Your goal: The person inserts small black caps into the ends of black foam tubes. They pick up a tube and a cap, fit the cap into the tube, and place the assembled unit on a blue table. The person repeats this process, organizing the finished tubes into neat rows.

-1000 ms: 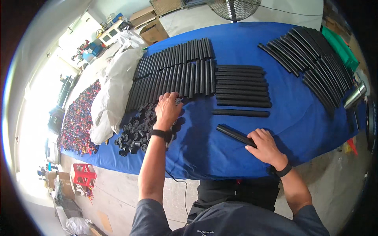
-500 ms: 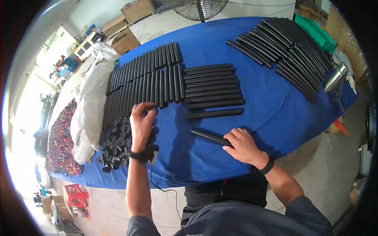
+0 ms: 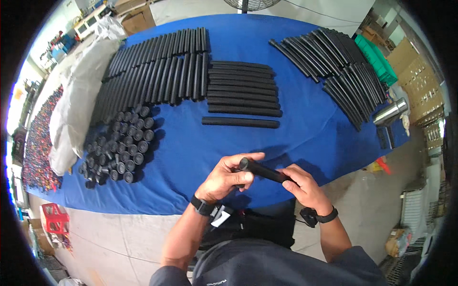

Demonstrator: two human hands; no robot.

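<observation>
My right hand (image 3: 304, 188) is wrapped round a black tube (image 3: 267, 172), which tilts up toward the left with its round end showing. Close to that end, my left hand (image 3: 223, 178) pinches a small black piece that looks like a cap, mostly hidden by the thumb and fingers. A heap of round black caps (image 3: 125, 143) lies to the left on the blue cloth. Ahead of my hands, one loose black tube (image 3: 241, 122) lies crosswise, just nearer than a stack of similar tubes (image 3: 243, 90).
Rows of upright-lying black tubes (image 3: 152, 76) fill the far left beside a white plastic bag (image 3: 76, 105). At the far right are fanned black tubes (image 3: 343, 66), a green crate (image 3: 377, 57) and a metal cylinder (image 3: 390, 112). A red stool (image 3: 55, 218) stands on the floor.
My left hand has left the edge of the cap heap and come right and nearer, to the tube's end. My right hand has raised the tube off the cloth. The view has shifted.
</observation>
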